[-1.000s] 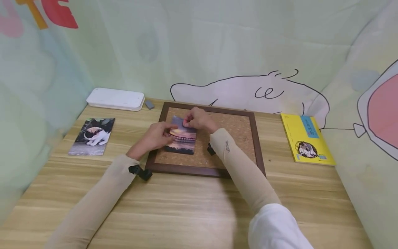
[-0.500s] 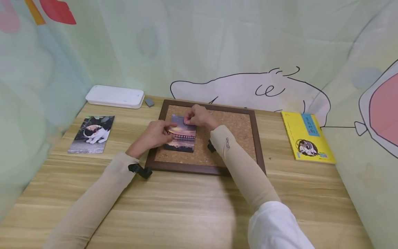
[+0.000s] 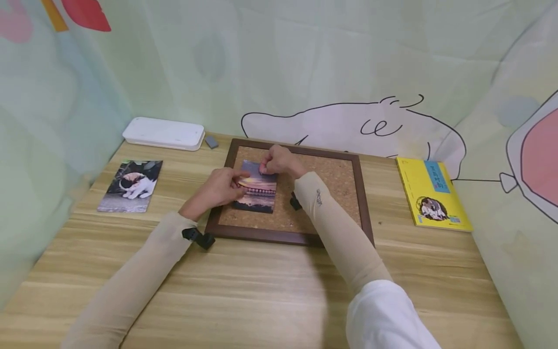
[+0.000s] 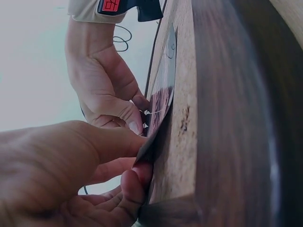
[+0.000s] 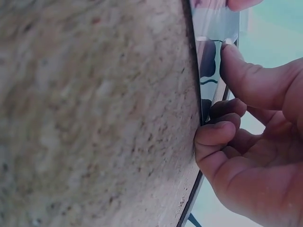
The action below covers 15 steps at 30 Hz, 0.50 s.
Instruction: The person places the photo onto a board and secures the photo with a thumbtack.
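Note:
A sunset photo print (image 3: pixel 257 194) lies over the left part of a cork board (image 3: pixel 318 194) with a dark brown wooden frame. My left hand (image 3: pixel 218 186) pinches the photo's left edge, thumb on its face and a fingertip behind, and that edge bends up off the cork in the left wrist view. Near the photo's top edge, my right hand (image 3: pixel 279 161) pinches a small pin (image 4: pixel 147 112) between its fingertips, mostly covered by them. The thumb (image 5: pixel 241 73) of that hand stands close over the glossy print, its other fingers curled beside the photo's edge.
A cat photo (image 3: pixel 132 186) lies left of the board. Behind it are a white case (image 3: pixel 163 133) and a small grey block (image 3: pixel 211 142). A yellow book (image 3: pixel 431 194) lies at the right. Printed curtain walls (image 3: pixel 331 63) enclose the wooden table (image 3: pixel 244 291).
Both hands stay nearly where they were on the photo, with only slight fingertip movement. The head view has shifted a little.

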### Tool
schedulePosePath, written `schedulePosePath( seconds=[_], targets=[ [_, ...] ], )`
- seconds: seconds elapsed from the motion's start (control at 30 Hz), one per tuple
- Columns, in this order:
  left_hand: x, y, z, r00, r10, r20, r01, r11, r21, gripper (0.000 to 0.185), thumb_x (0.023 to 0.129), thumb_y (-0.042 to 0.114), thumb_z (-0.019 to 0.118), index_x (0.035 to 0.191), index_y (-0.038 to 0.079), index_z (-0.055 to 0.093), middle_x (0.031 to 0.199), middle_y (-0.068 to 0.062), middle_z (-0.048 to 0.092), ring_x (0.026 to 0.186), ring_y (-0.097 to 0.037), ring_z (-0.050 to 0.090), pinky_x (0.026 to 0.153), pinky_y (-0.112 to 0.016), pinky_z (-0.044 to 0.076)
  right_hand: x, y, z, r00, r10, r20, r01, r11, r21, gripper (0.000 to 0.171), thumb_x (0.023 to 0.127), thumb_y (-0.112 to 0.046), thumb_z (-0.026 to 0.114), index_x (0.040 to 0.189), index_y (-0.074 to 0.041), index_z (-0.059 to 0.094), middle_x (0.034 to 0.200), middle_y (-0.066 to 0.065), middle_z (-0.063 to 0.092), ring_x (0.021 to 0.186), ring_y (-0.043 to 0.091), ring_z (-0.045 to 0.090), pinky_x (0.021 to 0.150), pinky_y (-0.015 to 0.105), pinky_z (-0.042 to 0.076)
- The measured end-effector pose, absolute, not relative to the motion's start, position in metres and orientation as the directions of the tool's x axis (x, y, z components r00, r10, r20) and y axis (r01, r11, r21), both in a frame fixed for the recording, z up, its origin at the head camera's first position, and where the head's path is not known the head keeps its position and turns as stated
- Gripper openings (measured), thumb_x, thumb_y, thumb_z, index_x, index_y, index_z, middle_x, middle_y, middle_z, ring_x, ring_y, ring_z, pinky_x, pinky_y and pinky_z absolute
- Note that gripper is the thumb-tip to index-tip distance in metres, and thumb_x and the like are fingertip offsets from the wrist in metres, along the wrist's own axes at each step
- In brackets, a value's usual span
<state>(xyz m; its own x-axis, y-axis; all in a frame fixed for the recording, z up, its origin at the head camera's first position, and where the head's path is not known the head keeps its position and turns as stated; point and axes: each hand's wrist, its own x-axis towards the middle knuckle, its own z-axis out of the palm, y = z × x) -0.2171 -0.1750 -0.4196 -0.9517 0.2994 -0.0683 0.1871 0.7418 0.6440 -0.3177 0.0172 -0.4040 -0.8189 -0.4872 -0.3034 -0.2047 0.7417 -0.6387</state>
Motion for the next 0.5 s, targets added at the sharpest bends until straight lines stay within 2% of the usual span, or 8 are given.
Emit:
schedulePosePath(
  seconds=[0.27, 0.5],
  targets=[
    [-0.2183, -0.1748, -0.4206, -0.952, 0.299, -0.059, 0.192, 0.738, 0.647, 0.048, 0.088, 0.012, 0.071, 0.134, 0.002, 0.063, 0.092, -0.01, 0.063, 0.061, -0.014, 0.056, 0.053, -0.027, 0.044, -0.3186, 0.0165, -0.4007, -0.826, -0.465, -0.32, -0.191, 0.764, -0.617, 0.013, 0.093, -0.014, 0.071, 0.08, -0.009, 0.069, 0.072, -0.003, 0.054, 0.071, 0.014, 0.048, 0.064, 0.027, 0.038],
    [-0.2183, -0.1746, -0.4207, -0.948, 0.314, -0.046, 0.215, 0.742, 0.635, 0.047, 0.088, 0.012, 0.071, 0.133, 0.001, 0.063, 0.083, -0.008, 0.06, 0.062, -0.016, 0.053, 0.054, -0.028, 0.041, -0.3208, 0.0181, -0.4013, -0.824, -0.447, -0.349, -0.116, 0.735, -0.668, 0.009, 0.09, -0.012, 0.073, 0.082, -0.012, 0.07, 0.086, -0.001, 0.06, 0.084, 0.016, 0.052, 0.077, 0.03, 0.041]
  ],
)
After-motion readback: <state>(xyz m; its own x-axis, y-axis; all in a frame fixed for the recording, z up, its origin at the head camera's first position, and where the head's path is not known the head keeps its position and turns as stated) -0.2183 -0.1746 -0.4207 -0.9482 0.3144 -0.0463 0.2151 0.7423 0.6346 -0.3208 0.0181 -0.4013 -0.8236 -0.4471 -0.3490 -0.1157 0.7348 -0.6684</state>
